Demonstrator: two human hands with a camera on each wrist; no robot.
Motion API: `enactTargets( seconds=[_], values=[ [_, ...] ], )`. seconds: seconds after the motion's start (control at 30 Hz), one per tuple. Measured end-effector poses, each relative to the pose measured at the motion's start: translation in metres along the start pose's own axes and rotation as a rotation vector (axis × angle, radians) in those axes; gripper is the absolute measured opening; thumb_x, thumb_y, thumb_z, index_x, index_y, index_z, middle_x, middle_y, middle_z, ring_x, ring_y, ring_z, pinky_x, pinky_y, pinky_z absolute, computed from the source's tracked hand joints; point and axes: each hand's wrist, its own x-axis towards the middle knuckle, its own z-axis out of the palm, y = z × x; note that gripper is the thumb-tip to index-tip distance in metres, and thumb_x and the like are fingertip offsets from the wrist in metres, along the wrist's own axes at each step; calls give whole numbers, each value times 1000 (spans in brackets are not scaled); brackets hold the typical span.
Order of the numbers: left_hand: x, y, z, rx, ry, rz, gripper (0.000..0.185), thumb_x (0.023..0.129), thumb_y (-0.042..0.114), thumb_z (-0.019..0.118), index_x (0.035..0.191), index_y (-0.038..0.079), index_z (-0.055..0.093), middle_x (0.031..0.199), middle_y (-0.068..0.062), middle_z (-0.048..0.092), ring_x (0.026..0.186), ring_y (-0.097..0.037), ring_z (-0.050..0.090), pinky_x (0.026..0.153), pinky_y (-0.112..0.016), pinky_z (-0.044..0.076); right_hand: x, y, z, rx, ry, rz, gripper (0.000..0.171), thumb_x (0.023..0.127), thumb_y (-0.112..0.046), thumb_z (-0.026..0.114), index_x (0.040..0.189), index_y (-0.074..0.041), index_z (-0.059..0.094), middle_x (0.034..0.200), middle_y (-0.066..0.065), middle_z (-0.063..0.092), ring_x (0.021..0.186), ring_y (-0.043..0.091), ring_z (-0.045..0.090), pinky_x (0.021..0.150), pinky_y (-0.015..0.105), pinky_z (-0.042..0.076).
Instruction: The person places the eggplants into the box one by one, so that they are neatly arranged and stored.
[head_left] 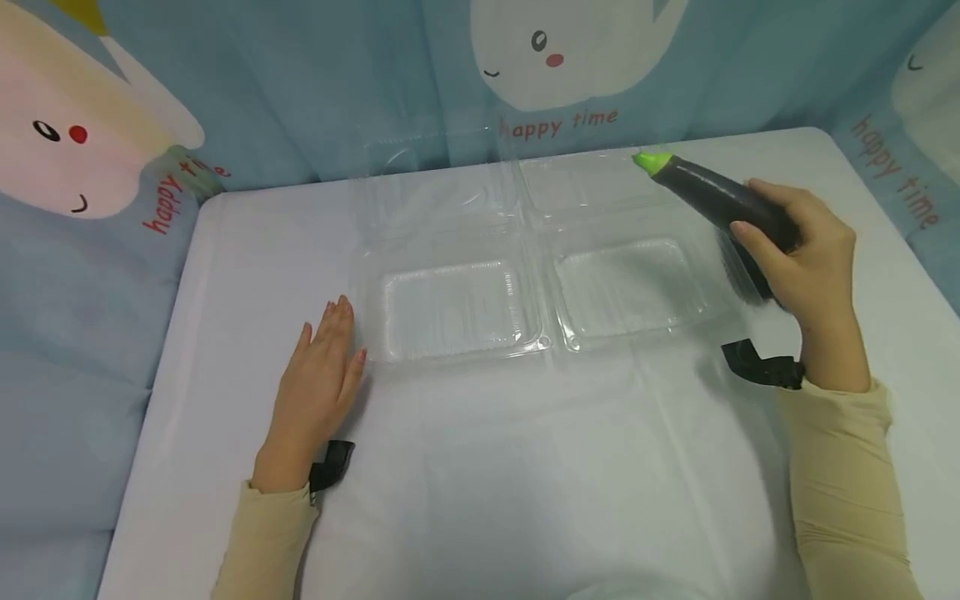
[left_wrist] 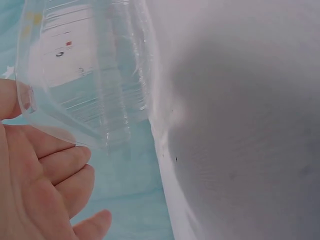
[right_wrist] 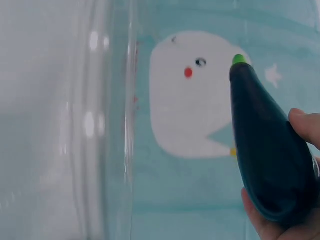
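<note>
1. The eggplant [head_left: 716, 196] is held above the right half of the table, toward the far right corner. Its skin is smooth, glossy and near-black, the butt fat and rounded; it tapers to a bright green tip, aimed toward the far left.
2. The right hand [head_left: 813, 258] curls thumb and fingers round the eggplant's thick end.
3. Beneath and left of the eggplant, the right clear container [head_left: 630, 287] sits side by side with the left clear container [head_left: 450, 312], both with lids thrown back toward the table's far edge.
4. The left hand [head_left: 315, 387] is relaxed and mostly straight-fingered, its thumb at the left container's near left corner.
5. The table [head_left: 480, 467] wears white, lightly creased cloth; its far corners are rounded.
6. Blue curtain [head_left: 300, 83] surrounds it, printed with pale cartoon figures and red "happy time" lettering.
</note>
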Motion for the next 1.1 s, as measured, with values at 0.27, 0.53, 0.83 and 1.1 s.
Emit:
enactTargets(
  seconds=[0.27,0.53,0.83,1.1],
  values=[
    [-1,-2,7,-40,73,38,57,104,30,35,145,-9,29,148,-23,31,139,-33,28,112,-52,19,3,-22,23,72,-66,-97,40,83,-19,76,115,4,66,112,20,66,106,-1,55,88,14,40],
    [-2,-4,10,-49,90,39,58,104,32,33,145,-9,27,148,-24,31,139,-33,28,112,-52,19,6,-34,38,130,-104,-167,42,86,-25,74,114,5,66,112,20,66,107,2,56,87,14,41],
    [-3,-5,12,-53,107,40,61,105,36,29,145,-9,28,149,-23,31,139,-33,28,112,-52,19,5,-40,47,117,-154,-208,46,87,-32,71,116,3,65,113,19,66,108,2,55,90,15,39],
    [-3,-5,13,-52,116,42,63,105,39,26,145,-10,27,148,-23,32,138,-33,29,111,-54,20,4,-47,57,169,-206,-222,41,86,-23,74,115,4,65,115,18,65,111,12,57,94,20,40]
  ],
)
